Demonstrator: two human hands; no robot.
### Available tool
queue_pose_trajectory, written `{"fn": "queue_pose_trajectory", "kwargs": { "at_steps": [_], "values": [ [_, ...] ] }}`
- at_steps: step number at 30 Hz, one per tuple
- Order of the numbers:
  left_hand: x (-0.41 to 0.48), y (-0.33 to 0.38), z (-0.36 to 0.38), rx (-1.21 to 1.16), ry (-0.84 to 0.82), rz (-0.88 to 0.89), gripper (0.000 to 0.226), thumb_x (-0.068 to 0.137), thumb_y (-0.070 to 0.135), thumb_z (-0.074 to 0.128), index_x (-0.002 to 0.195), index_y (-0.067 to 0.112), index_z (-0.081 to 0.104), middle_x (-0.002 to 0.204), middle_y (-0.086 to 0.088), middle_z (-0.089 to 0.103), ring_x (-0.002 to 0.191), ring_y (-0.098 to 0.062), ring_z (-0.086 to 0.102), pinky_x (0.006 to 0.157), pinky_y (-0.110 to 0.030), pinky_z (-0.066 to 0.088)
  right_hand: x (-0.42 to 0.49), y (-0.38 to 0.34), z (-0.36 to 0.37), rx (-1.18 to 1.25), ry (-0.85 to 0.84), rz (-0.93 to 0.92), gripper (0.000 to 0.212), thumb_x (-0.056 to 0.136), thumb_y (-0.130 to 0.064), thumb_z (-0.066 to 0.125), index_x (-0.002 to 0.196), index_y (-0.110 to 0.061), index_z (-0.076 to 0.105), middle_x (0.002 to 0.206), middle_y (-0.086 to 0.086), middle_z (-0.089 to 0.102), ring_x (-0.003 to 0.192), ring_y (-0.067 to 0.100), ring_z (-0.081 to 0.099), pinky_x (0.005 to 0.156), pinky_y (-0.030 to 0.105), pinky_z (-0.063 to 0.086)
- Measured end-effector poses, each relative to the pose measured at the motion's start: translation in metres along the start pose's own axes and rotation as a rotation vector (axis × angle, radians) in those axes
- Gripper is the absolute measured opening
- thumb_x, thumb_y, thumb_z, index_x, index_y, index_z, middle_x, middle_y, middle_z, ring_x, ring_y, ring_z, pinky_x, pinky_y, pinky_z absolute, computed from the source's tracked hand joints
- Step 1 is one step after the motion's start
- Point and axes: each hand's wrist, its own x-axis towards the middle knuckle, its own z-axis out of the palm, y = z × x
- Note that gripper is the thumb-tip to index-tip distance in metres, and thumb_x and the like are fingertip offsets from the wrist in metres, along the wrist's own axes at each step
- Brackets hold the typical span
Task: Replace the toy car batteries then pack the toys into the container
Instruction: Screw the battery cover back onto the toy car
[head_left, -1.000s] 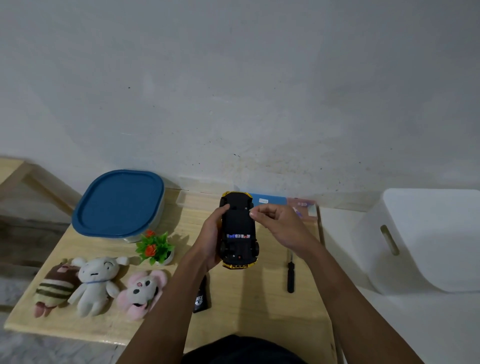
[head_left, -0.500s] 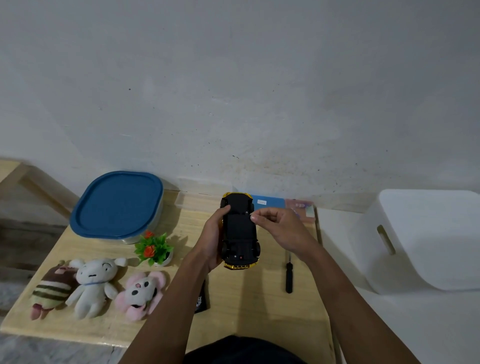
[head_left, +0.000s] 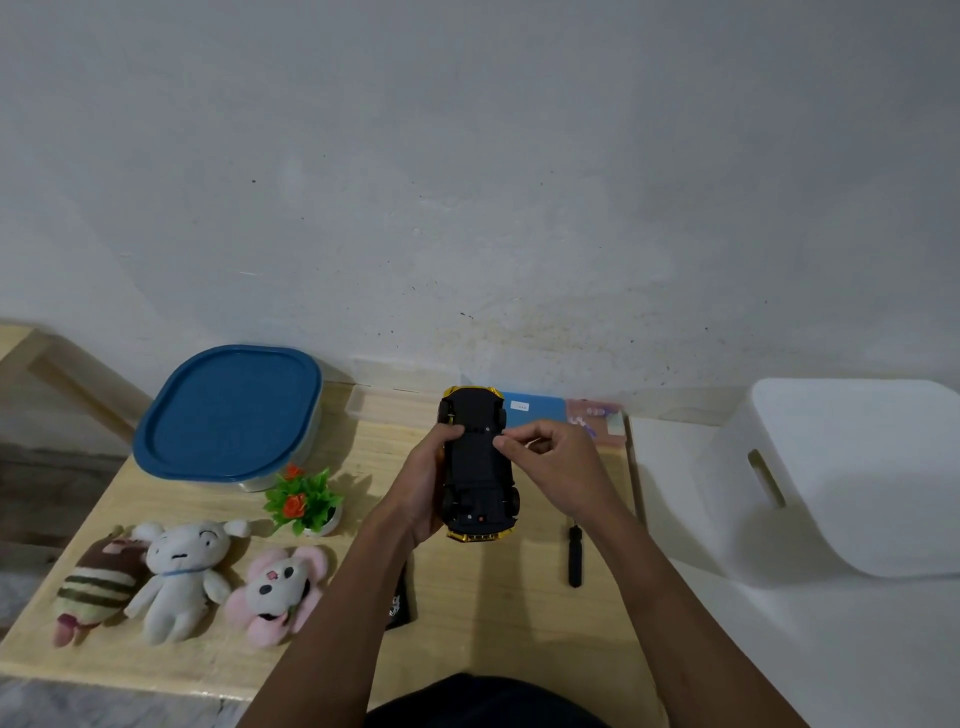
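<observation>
Black underside up, the yellow toy car (head_left: 478, 467) is held above the wooden table (head_left: 493, 623), nose toward the wall. The left hand (head_left: 421, 493) grips its left flank, thumb laid on the chassis. The right hand (head_left: 556, 467) has its fingers curled, with the forefinger tip touching the car's right edge; whether it pinches anything small I cannot tell. A second ago a blue-and-red strip showed across the chassis; now that patch is plain black. The screwdriver (head_left: 574, 556) lies as before on the table, right of the car. The blue-lidded container (head_left: 228, 410) stays shut at the back left, and the striped plush (head_left: 98, 582), white plush (head_left: 179, 571) and pink plush (head_left: 280, 587) lie unmoved in a row along the front left.
</observation>
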Motion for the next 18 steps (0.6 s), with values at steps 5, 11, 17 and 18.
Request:
{"fn": "queue_pose_trajectory", "kwargs": {
  "at_steps": [5, 11, 17, 18],
  "values": [
    [0.001, 0.0, 0.0, -0.003, 0.004, -0.018, 0.036, 0.097, 0.031, 0.041, 0.116, 0.01, 0.063, 0.092, -0.011, 0.074, 0.079, -0.026, 0.071, 0.068, -0.037, 0.059, -0.001, 0.005, 0.007, 0.111, 0.057, 0.157, 0.033, 0.083, -0.042, 0.072, 0.108, -0.029, 0.056, 0.106, -0.008, 0.06, 0.094, 0.007, 0.058, 0.071, 0.02, 0.046],
    [0.0, 0.0, 0.006, 0.045, -0.018, 0.065, 0.035, 0.099, 0.022, 0.043, 0.131, 0.01, 0.053, 0.099, -0.013, 0.07, 0.081, -0.026, 0.07, 0.062, -0.037, 0.058, -0.002, 0.006, 0.015, 0.287, -0.121, 0.264, 0.03, 0.09, -0.043, 0.062, 0.111, -0.023, 0.068, 0.104, -0.006, 0.072, 0.1, 0.009, 0.066, 0.088, 0.032, 0.053],
    [-0.001, 0.001, 0.007, 0.05, -0.052, 0.102, 0.033, 0.099, 0.017, 0.044, 0.129, 0.01, 0.053, 0.101, -0.014, 0.069, 0.082, -0.026, 0.07, 0.062, -0.037, 0.058, 0.0, 0.008, 0.015, 0.31, -0.09, 0.257, 0.026, 0.089, -0.04, 0.064, 0.107, -0.022, 0.068, 0.105, -0.001, 0.072, 0.1, 0.012, 0.066, 0.09, 0.033, 0.052],
    [0.0, 0.002, 0.007, 0.051, -0.053, 0.102, 0.031, 0.099, 0.017, 0.044, 0.128, 0.011, 0.054, 0.102, -0.014, 0.069, 0.083, -0.026, 0.07, 0.062, -0.037, 0.058, 0.0, 0.009, 0.015, 0.316, -0.08, 0.258, 0.026, 0.089, -0.04, 0.064, 0.108, -0.022, 0.068, 0.106, -0.001, 0.071, 0.101, 0.012, 0.066, 0.09, 0.033, 0.052]
  ]
}}
